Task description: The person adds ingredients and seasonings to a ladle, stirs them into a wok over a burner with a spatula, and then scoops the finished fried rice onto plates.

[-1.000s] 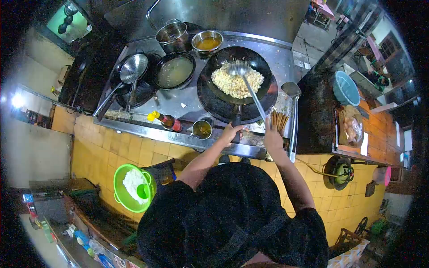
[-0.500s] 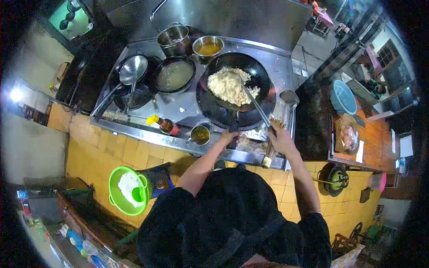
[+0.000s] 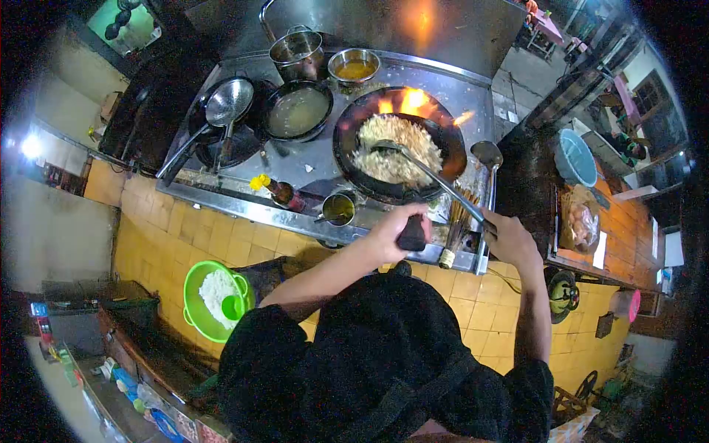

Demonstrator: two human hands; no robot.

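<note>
My left hand is wrapped round the dark handle of a black wok, which sits tilted over the burner. Fried rice, blurred by motion, fills the middle of the wok. Flames rise at its far rim. In my right hand is the handle of a long metal cooking ladle, its bowl down among the rice. A bamboo wok brush lies on the stove edge between my hands.
Left of the wok are a pan of cloudy liquid, a strainer, a sauce bottle and a metal cup. A pot and a bowl of yellow liquid stand behind. A green basin of white rice is lower left.
Flames have flared up at the wok's far side. My left hand has drawn the handle up and toward me, the rice has shifted, and the ladle's bowl has dipped into it.
</note>
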